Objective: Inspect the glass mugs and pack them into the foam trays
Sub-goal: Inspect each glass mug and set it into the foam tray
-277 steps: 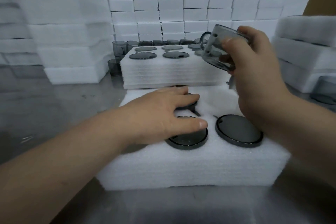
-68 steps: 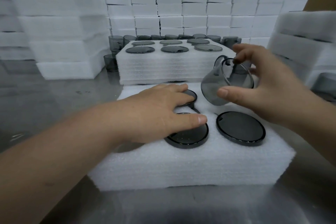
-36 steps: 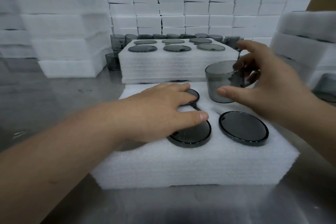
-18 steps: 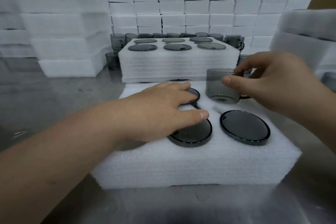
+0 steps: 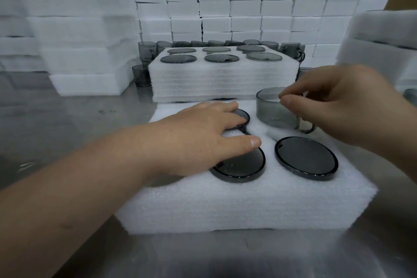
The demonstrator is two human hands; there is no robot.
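The left hand [image 5: 198,140] is lying flat and spread on the near tray [image 5: 237,205], its fingers covering part of two seated mugs [image 5: 241,165], while a third seated mug [image 5: 305,158] is sitting clear at the tray's near right. The right hand [image 5: 338,108] is pinching the rim of an upright mug [image 5: 274,108] with thumb and fingertips, and that mug is standing half sunk in the tray's far right pocket, handle toward the right. Behind, a full tray [image 5: 223,79] is resting on the tabletop [image 5: 67,119], with loose mugs [image 5: 141,74] standing around it in front of stacked foam blocks [image 5: 248,7].
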